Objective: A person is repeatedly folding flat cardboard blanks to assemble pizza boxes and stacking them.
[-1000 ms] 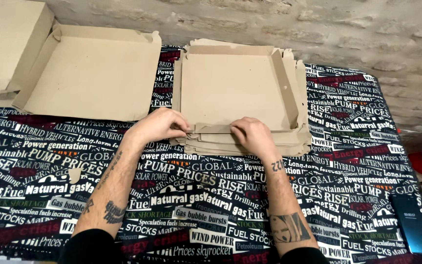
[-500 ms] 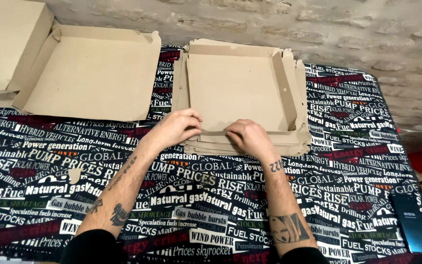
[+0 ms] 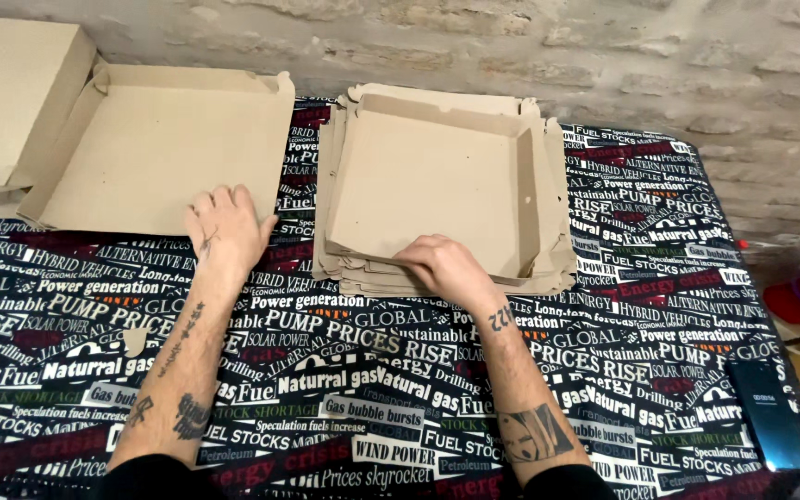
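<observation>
A stack of flat brown cardboard box blanks point(image 3: 446, 185) lies on the table, with the top blank's far and right flaps raised. My right hand point(image 3: 443, 266) rests on the near edge of that top blank, fingers curled over it. My left hand point(image 3: 226, 230) lies flat, fingers spread, at the near right corner of an open unfolded cardboard box point(image 3: 155, 153) to the left of the stack.
The table wears a black cloth printed with white and red words point(image 3: 400, 389). The open box's lid point(image 3: 2, 102) stands up at far left. A dark phone-like slab point(image 3: 770, 412) lies at the table's right edge. A stone wall point(image 3: 557, 46) runs behind.
My left hand has left the near edge of the stack and moved left onto the open box's corner. My right hand stays on the stack's near edge.
</observation>
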